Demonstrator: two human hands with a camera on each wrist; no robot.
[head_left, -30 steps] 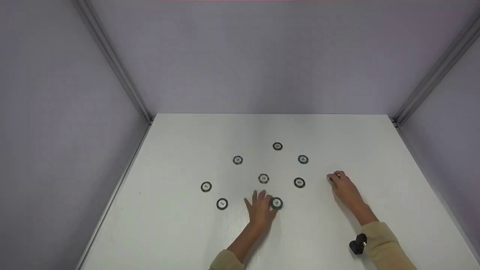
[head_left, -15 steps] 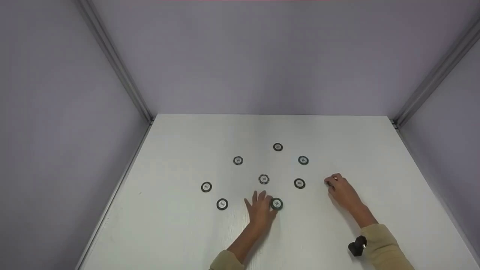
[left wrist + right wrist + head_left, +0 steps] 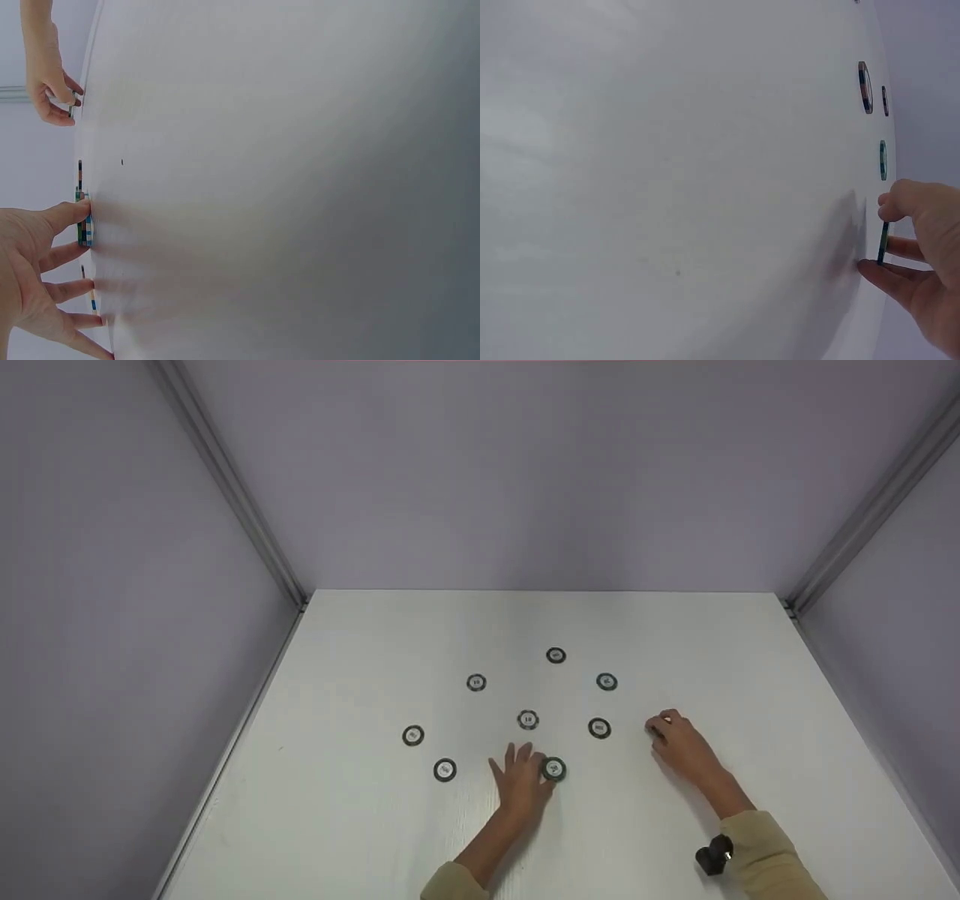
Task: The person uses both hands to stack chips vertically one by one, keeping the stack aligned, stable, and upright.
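Several black-rimmed round chips lie spread on the white table [image 3: 360,660]. My left hand [image 3: 517,778] lies flat with fingers spread, and its thumb touches the chip [image 3: 554,769] at its right. In the left wrist view that chip [image 3: 85,229] looks thick, like a short stack, against the thumb of my left hand [image 3: 37,277]. My right hand [image 3: 675,739] pinches one chip [image 3: 655,727] between thumb and fingers, on or just above the table and right of another chip [image 3: 599,728]. The right wrist view shows the pinched chip [image 3: 883,244] edge-on in my right hand [image 3: 919,262].
Other chips lie at the centre [image 3: 528,720], far middle [image 3: 556,655], far right [image 3: 607,682], far left [image 3: 476,682] and near left [image 3: 413,735], [image 3: 445,769]. Grey walls close in the table on three sides. A black wrist camera [image 3: 712,856] sits on my right sleeve.
My right hand has slid a little to the left with the pinched chip, closer to the chip beside it. The left hand has stayed where it was.
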